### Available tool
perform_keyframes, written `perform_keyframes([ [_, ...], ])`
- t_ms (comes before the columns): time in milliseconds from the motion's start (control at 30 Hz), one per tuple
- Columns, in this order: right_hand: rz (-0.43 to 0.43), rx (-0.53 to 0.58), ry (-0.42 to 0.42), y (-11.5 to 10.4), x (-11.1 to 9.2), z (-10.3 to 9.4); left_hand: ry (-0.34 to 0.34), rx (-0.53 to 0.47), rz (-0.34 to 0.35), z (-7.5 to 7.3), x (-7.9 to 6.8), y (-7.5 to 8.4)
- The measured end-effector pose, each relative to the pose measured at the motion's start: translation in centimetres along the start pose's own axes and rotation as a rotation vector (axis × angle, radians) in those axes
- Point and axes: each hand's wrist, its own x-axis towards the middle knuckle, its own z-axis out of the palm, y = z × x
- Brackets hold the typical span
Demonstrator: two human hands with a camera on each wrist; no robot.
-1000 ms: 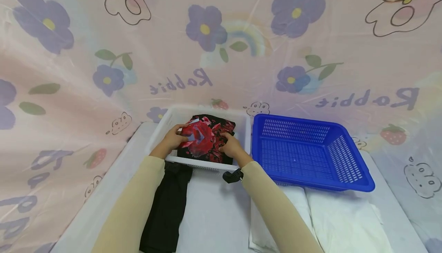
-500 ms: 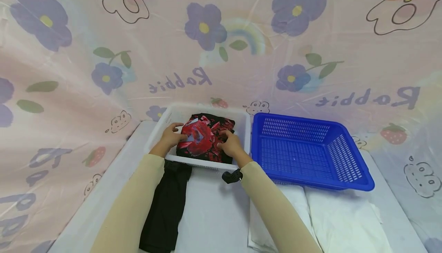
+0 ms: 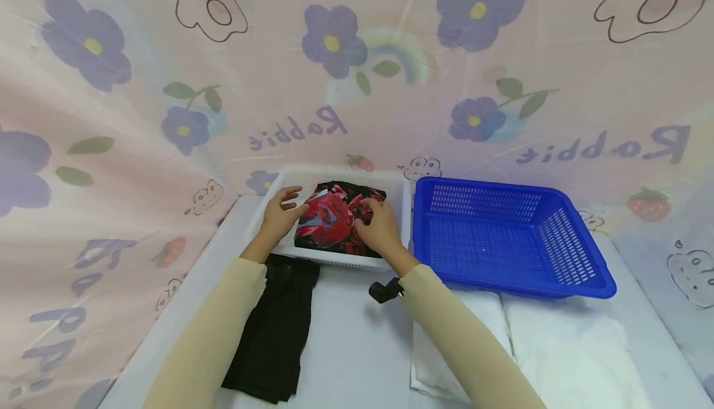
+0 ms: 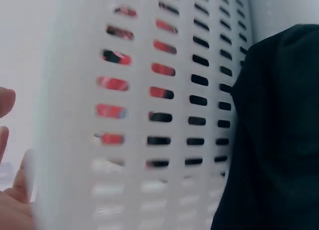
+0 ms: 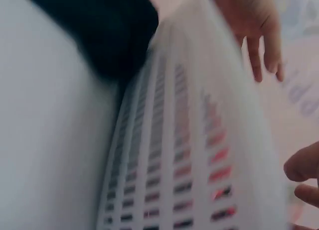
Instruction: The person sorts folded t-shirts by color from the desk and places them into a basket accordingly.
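Observation:
A folded black garment with a large red flower print [image 3: 329,220] lies inside the white perforated basket [image 3: 334,258]. Over its left edge hovers my left hand [image 3: 281,215], fingers spread and slightly bent, with nothing held. My right hand [image 3: 380,228] is over the garment's right part, thumb and fingers parted and loosely bent; whether the fingertips touch the cloth is hard to tell. Through the basket's slots the left wrist view shows red and black cloth, with part of my left hand [image 4: 17,195] at its edge. My left hand [image 5: 249,21] also appears in the right wrist view.
A blue perforated basket [image 3: 474,248] stands to the right of the white one. Folded black cloth [image 3: 273,328] lies in front on the left, and folded white cloths [image 3: 569,353] on the right. A patterned curtain [image 3: 390,105] hangs behind the white table [image 3: 351,341].
Both hands have eased away from the garment: the left has risen off its left edge, and the right has shifted slightly up. The garment keeps its place in the white basket.

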Motion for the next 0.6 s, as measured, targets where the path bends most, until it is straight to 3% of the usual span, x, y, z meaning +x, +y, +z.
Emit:
perform_keyframes([
  [133, -0.071, 0.101, 0.013, -1.2, -2.1, -0.7, -0.003, 0.002, 0.064, -1.1, -2.5, 1.2],
  [300, -0.187, 0.27, 0.065, -2.4, -5.3, -0.3, 0.0, 0.064, 0.108, -3.1, -6.0, 1.2],
  [333, -0.203, 0.316, 0.056, -2.7, -5.9, -0.2, 0.006, 0.08, 0.114, -3.4, -6.5, 0.6],
  [467, -0.208, 0.445, -0.061, -3.6, -8.3, 0.5, 0.021, 0.125, 0.096, -4.8, -9.2, -0.4],
  [600, -0.149, 0.475, -0.187, -3.7, -10.1, 1.7, 0.003, 0.197, 0.065, -6.4, -11.8, -2.0],
])
